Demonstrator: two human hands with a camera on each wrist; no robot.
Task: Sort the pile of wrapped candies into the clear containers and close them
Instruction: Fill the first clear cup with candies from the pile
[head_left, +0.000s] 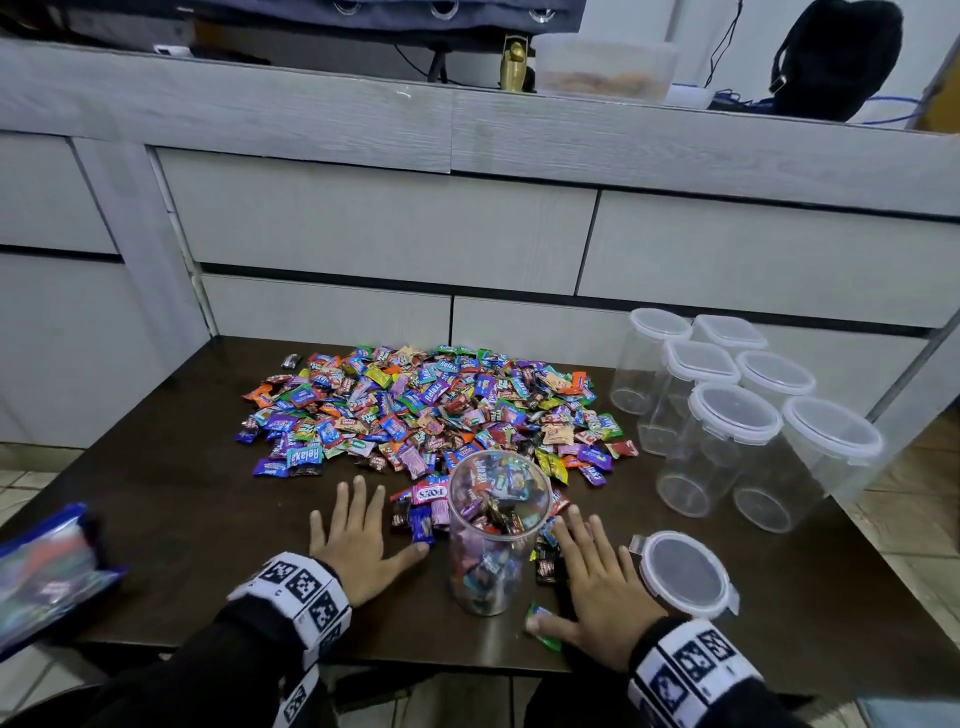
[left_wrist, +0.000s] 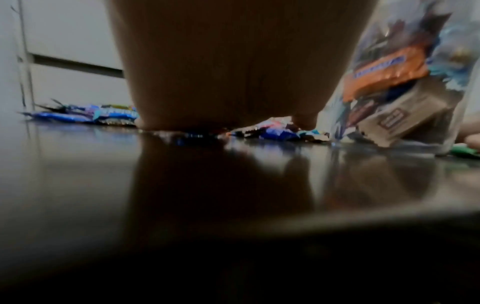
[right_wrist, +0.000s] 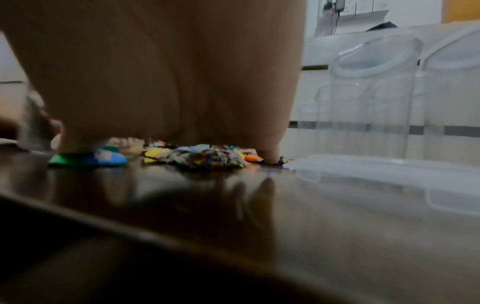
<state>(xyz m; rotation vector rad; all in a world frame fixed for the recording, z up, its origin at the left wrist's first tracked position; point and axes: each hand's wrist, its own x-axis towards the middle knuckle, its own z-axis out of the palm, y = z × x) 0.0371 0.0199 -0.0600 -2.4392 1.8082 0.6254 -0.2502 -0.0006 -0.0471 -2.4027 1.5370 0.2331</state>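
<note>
Both hands lie flat on the dark bench (head_left: 171, 519), one on each side of an open jar (head_left: 493, 530) that stands upright near the front edge, partly filled with candies. The left hand (head_left: 358, 540) has its fingers spread and released, holding nothing, with its thumb tip against a few stray wrappers. The right hand (head_left: 602, 587) is also released and flat; its thumb presses on a green candy (head_left: 543, 626), and its fingers lie on or beside dark wrappers next to the jar. The jar's lid (head_left: 683, 574) lies flat just right of that hand.

The pile (head_left: 431, 410) sits behind the jar, mid-bench, spread wide and shallow. Six lidded jars (head_left: 727, 415) stand clustered at the right, close to the bench's right edge.

The candies are probably light, with slick, crinkly wrappers, so they should slide easily under a flat palm and slip from a loose pinch; cupped scooping with both hands looks surest. The jar looks like thin, smooth, stiff plastic, best taken around its wall below the rim. It is tall and still light, so a knock could tip it.

Open bench lies to the left and in front of the left hand. A blue pouch (head_left: 47, 571) overhangs the left edge. The right side is crowded.
</note>
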